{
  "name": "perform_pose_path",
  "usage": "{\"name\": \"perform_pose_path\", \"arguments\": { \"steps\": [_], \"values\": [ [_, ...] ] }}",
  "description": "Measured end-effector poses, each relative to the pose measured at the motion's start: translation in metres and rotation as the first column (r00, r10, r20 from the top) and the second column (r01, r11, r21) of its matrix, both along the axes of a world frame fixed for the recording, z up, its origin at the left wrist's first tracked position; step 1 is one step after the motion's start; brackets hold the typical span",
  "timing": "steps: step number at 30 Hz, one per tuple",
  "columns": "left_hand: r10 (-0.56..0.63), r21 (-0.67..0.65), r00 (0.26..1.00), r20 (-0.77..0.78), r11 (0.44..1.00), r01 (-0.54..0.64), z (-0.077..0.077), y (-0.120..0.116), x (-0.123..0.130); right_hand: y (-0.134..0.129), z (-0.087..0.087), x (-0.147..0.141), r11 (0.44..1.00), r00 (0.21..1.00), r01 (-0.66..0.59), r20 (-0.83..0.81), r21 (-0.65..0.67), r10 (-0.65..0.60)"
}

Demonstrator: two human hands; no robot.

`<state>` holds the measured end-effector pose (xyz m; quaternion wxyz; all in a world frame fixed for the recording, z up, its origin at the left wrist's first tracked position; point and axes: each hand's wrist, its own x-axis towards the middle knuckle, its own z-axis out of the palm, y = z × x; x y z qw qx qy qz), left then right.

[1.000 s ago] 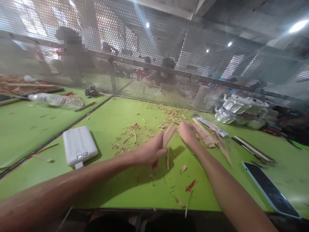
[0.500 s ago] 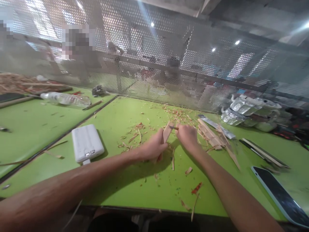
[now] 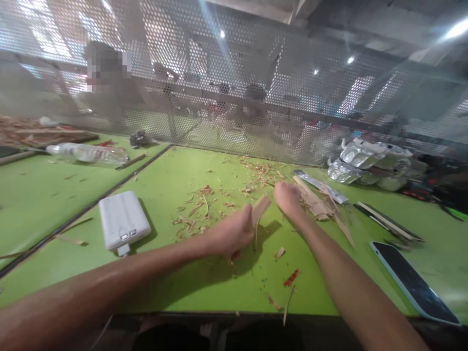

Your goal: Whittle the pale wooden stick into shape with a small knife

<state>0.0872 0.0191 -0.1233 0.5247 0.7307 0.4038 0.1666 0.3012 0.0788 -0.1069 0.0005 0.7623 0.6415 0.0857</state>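
Note:
My left hand [image 3: 236, 231] is closed round a flat, pale piece of wood [image 3: 261, 208], whose far end sticks out up and to the right. Just right of it, and apart from the wood, my right hand [image 3: 288, 197] is closed in a fist; the knife it held earlier is hardly visible now, only a thin dark trace by the knuckles. Curled wood shavings [image 3: 204, 195] lie on the green table [image 3: 190, 168] beyond and left of my hands. Flat wood strips [image 3: 314, 204] rest by my right wrist.
A white power bank [image 3: 124, 219] with a plug lies left, a plastic bottle [image 3: 86, 152] behind it. On the right are a phone [image 3: 415, 280], thin sticks [image 3: 391, 222] and silvery wrapped packs [image 3: 360, 161]. A perforated screen [image 3: 204, 107] crosses the back, with people beyond.
My right hand has moved away from the wood, so a gap separates them. The wood in my left hand has tilted further right. The whole view has shifted slightly.

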Motion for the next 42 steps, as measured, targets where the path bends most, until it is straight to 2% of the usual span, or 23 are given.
{"name": "perform_pose_path", "arguments": {
  "steps": [1, 4, 10, 15, 18, 22, 26, 31, 35, 39, 42],
  "values": [
    [-0.034, 0.007, 0.999, 0.019, 0.999, 0.034, 0.0, -0.002, 0.001, 0.001, 0.0, 0.008, 0.998, 0.998, 0.057, 0.0, 0.014, -0.057],
    [-0.002, 0.034, 0.998, 0.062, 0.999, -0.001, -0.001, 0.0, -0.001, 0.002, 0.001, 0.018, 0.99, 0.992, 0.129, -0.009, 0.063, -0.129],
    [0.053, 0.026, 0.995, 0.08, 0.998, -0.056, -0.008, 0.02, -0.005, -0.001, 0.003, -0.008, 0.994, 0.999, 0.035, -0.03, 0.106, -0.032],
    [0.085, 0.009, 0.995, 0.054, 0.996, -0.086, -0.011, 0.021, -0.005, -0.007, 0.001, -0.02, 0.99, 0.996, -0.074, -0.031, 0.123, 0.078],
    [0.078, -0.039, 0.991, 0.113, 0.997, -0.074, -0.007, 0.02, -0.005, -0.012, -0.001, -0.026, 0.99, 0.993, -0.111, -0.03, 0.089, 0.114],
    [0.053, -0.166, 0.973, 0.226, 0.986, -0.016, -0.003, 0.019, -0.007, -0.015, -0.005, -0.037, 0.992, 0.992, -0.116, -0.04, 0.047, 0.118],
    [0.077, -0.186, 0.967, 0.243, 0.982, -0.032, -0.005, 0.019, -0.007, -0.015, -0.007, -0.041, 0.996, 0.997, -0.069, -0.032, 0.055, 0.071],
    [0.053, -0.207, 0.973, 0.225, 0.978, -0.006, -0.003, 0.017, -0.004, -0.011, -0.005, -0.035, 0.995, 0.999, -0.045, -0.021, 0.084, 0.047],
    [0.026, -0.166, 0.978, 0.206, 0.986, 0.009, 0.0, 0.009, 0.0, 0.0, -0.007, -0.02, 0.998, 0.998, -0.007, -0.054, 0.066, 0.011],
    [-0.109, -0.133, 0.978, 0.176, 0.982, 0.133, 0.003, -0.005, 0.001, 0.013, -0.011, 0.005, 0.989, 0.986, 0.141, -0.099, 0.034, -0.137],
    [-0.133, -0.182, 0.961, 0.244, 0.967, 0.18, 0.005, -0.005, -0.002, 0.016, -0.012, 0.015, 0.983, 0.979, 0.165, -0.138, 0.084, -0.153]
  ]
}}
